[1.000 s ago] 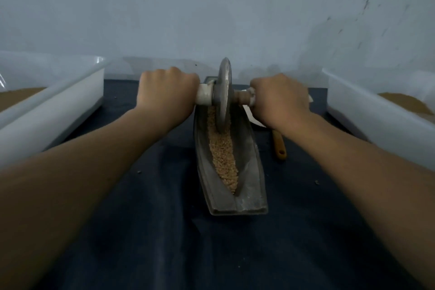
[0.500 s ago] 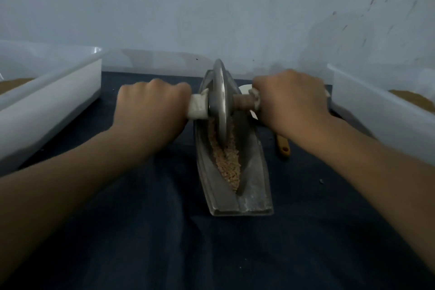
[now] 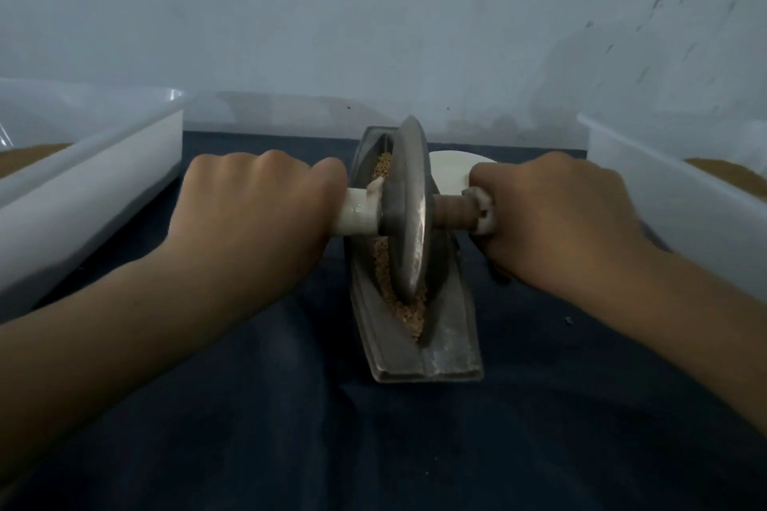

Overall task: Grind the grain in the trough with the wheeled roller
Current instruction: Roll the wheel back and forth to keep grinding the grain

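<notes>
A grey boat-shaped metal trough (image 3: 450,348) lies lengthwise on the dark cloth in front of me. Tan grain (image 3: 411,313) fills its groove. The wheeled roller (image 3: 409,207), a grey metal disc on a cross axle, stands upright in the groove around the trough's middle. My left hand (image 3: 253,212) is closed around the white left end of the axle. My right hand (image 3: 548,216) is closed around the right end, next to the bare brown shaft.
A white plastic bin (image 3: 83,183) holding brown powder stands at the left, and another white bin (image 3: 680,203) stands at the right. A small white dish (image 3: 450,170) sits behind the roller. The pale wall rises right behind the table.
Both hands have pulled the roller along the trough toward me, from the far end to about the middle. Grain shows behind the wheel now.
</notes>
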The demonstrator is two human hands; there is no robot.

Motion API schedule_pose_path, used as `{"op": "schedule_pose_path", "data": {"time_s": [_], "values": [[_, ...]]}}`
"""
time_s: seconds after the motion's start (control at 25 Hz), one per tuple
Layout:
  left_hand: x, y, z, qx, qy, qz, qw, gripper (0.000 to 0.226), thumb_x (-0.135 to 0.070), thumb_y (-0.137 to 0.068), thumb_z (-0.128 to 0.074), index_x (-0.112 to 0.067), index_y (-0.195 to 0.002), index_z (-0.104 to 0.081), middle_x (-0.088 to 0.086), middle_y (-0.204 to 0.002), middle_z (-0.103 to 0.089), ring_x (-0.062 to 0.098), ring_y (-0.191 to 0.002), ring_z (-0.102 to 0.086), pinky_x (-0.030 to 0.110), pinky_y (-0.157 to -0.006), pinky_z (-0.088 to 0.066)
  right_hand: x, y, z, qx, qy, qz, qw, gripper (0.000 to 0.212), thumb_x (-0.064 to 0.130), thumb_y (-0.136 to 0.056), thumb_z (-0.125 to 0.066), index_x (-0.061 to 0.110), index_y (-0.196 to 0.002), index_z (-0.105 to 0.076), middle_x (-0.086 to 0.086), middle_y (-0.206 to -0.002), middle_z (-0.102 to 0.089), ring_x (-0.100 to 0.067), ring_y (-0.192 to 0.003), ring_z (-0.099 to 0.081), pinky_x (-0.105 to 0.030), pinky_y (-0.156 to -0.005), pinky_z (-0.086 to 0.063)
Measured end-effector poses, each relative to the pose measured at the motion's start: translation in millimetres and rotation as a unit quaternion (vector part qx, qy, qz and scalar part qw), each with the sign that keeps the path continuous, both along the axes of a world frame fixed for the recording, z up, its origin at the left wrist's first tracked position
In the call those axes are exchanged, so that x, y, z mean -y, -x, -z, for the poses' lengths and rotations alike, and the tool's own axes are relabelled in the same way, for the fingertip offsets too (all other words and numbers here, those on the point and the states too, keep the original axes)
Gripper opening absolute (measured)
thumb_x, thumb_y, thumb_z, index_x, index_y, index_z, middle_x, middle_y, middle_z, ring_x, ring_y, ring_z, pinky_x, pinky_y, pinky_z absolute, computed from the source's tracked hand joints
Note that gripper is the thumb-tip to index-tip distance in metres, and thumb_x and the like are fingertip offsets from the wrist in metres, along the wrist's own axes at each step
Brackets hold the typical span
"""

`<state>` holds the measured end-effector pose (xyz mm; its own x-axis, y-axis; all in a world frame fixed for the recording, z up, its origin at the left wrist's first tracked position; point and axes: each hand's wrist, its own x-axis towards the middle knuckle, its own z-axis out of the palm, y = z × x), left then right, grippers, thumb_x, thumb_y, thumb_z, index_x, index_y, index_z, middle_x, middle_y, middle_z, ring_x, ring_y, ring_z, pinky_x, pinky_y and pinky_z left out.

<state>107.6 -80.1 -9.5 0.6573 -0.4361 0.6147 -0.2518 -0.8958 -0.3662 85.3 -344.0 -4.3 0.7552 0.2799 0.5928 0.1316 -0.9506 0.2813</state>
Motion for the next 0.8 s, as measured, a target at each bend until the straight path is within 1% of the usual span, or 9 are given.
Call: {"op": "schedule_pose_path", "data": {"time_s": [0.08, 0.12, 0.2, 0.28, 0.4, 0.48, 0.56, 0.68, 0.8], "values": [[6.6, -12.8, 0.5, -0.010, 0.007, -0.032, 0.999, 0.040, -0.013, -0.064, -0.074, -0.017, -0.065, -0.034, 0.002, -0.046, -0.032, 0.017, -0.039, -0.020, 0.020, -0.051, -0.011, -4.0, -18.9, 4.9, 0.008, -0.002, 0.028, 1.000, 0.036, 0.027, -0.061, -0.074, 0.029, -0.065, -0.038, 0.006, -0.051, -0.035, -0.021, -0.044, -0.038, -0.019, -0.049, -0.017], [13.0, -23.7, -1.7, -0.013, 0.005, -0.050, 0.999, 0.035, -0.012, -0.067, -0.072, -0.017, -0.065, -0.038, 0.004, -0.048, -0.034, 0.020, -0.038, -0.029, 0.021, -0.050, -0.012, -8.1, -35.7, 3.6, 0.004, -0.014, 0.041, 0.999, 0.033, 0.027, -0.067, -0.073, 0.028, -0.067, -0.041, 0.005, -0.055, -0.039, -0.023, -0.049, -0.043, -0.021, -0.048, -0.021], [26.5, -50.7, -8.1, -0.016, 0.002, -0.055, 0.998, 0.015, -0.012, -0.079, -0.065, -0.018, -0.075, -0.052, 0.004, -0.057, -0.038, 0.031, -0.053, -0.054, 0.027, -0.049, -0.021, -16.3, -64.3, -1.9, -0.048, -0.065, 0.069, 0.994, 0.021, 0.028, -0.079, -0.068, 0.027, -0.075, -0.047, 0.002, -0.066, -0.047, -0.026, -0.064, -0.053, -0.028, -0.052, -0.032], [37.7, -66.3, -21.3, -0.036, -0.008, -0.061, 0.997, 0.007, -0.012, -0.086, -0.059, -0.018, -0.088, -0.060, 0.003, -0.063, -0.039, 0.033, -0.068, -0.061, 0.033, -0.053, -0.032, -19.5, -76.7, -3.8, -0.090, -0.104, 0.086, 0.987, 0.008, 0.025, -0.083, -0.064, 0.025, -0.082, -0.056, 0.001, -0.073, -0.052, -0.026, -0.074, -0.057, -0.033, -0.058, -0.038], [33.4, -50.2, -19.3, -0.037, -0.006, -0.058, 0.998, 0.009, -0.015, -0.086, -0.062, -0.019, -0.085, -0.053, 0.002, -0.066, -0.046, 0.027, -0.057, -0.051, 0.029, -0.049, -0.027, -17.8, -55.2, 1.5, -0.065, -0.091, 0.075, 0.991, 0.018, 0.028, -0.082, -0.065, 0.026, -0.076, -0.048, 0.002, -0.069, -0.048, -0.025, -0.066, -0.051, -0.030, -0.054, -0.032], [19.9, -22.5, -9.2, -0.010, -0.002, -0.040, 0.999, 0.029, -0.020, -0.079, -0.068, -0.020, -0.076, -0.039, -0.002, -0.058, -0.035, 0.020, -0.045, -0.028, 0.026, -0.045, -0.013, -13.2, -27.7, 0.7, -0.024, -0.037, 0.046, 0.998, 0.037, 0.030, -0.074, -0.070, 0.026, -0.065, -0.034, 0.004, -0.059, -0.037, -0.020, -0.050, -0.034, -0.025, -0.049, -0.019], [6.9, 4.1, -3.6, 0.001, -0.007, -0.008, 1.000, 0.043, -0.021, -0.066, -0.075, -0.021, -0.071, -0.032, -0.003, -0.051, -0.033, 0.019, -0.043, -0.019, 0.023, -0.047, -0.007, -7.3, 1.5, -7.6, 0.026, 0.016, 0.007, 1.000, 0.048, 0.026, -0.058, -0.076, 0.028, -0.063, -0.029, 0.008, -0.052, -0.026, -0.015, -0.042, -0.022, -0.018, -0.050, -0.011], [-4.8, 10.2, 0.4, -0.012, 0.018, 0.014, 1.000, 0.044, -0.019, -0.060, -0.078, -0.020, -0.067, -0.034, -0.002, -0.046, -0.034, 0.017, -0.041, -0.019, 0.018, -0.050, -0.009, -5.8, 8.7, -9.8, 0.024, 0.029, -0.017, 0.999, 0.039, 0.026, -0.050, -0.075, 0.027, -0.063, -0.039, 0.008, -0.049, -0.027, -0.019, -0.039, -0.029, -0.015, -0.050, -0.014], [10.8, -19.3, 3.5, -0.025, 0.038, -0.023, 0.999, 0.031, -0.016, -0.072, -0.072, -0.018, -0.067, -0.042, 0.001, -0.052, -0.037, 0.018, -0.042, -0.027, 0.022, -0.048, -0.016, -18.7, -31.5, -6.7, 0.018, 0.015, 0.042, 0.999, 0.031, 0.023, -0.073, -0.074, 0.025, -0.068, -0.043, 0.005, -0.054, -0.036, -0.022, -0.049, -0.041, -0.021, -0.048, -0.017]]}}
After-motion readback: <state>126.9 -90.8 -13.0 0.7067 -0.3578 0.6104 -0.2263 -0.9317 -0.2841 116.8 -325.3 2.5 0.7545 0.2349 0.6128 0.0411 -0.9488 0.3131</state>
